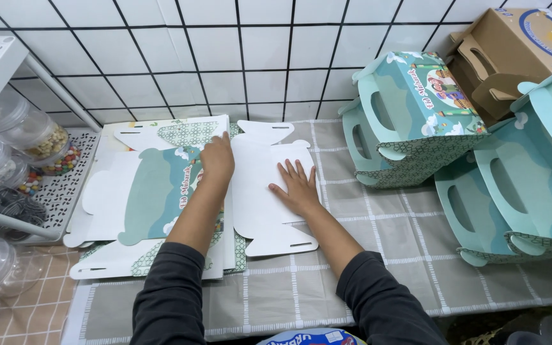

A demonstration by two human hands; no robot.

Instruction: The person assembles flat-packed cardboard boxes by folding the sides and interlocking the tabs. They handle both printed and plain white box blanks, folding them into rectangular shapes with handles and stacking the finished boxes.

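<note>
near the bottom edge, two dark sleeves (167,300) reach forward over a grey checked cloth (378,255) on the counter. the right hand (297,186) lies flat, fingers spread, palm down on a white unfolded box blank (269,191), pressing it to the cloth; it grips nothing. the left hand (216,160) rests with fingers loosely curled on the fold where that blank meets the stack (154,191) of flat blanks to its left; whether it pinches an edge or only presses, i cannot tell. the top sheet of the stack shows its printed teal side, with white flaps and handle slots sticking out around it, and more sheets lie under it.

judging by how things lie, the blank under the hands is at its very start: fully flat, no walls raised, no tabs locked. the stack looks like it holds several more to do.

to the left, a white perforated shelf (65,185) holds clear tubs (39,137) of sweets and lids. further right, finished teal boxes (410,121) with carry handles stand and lie piled together, at least three or four, so a fair part seems done. behind them sit brown cardboard boxes (506,51), against the white tiled wall (225,57).
</note>
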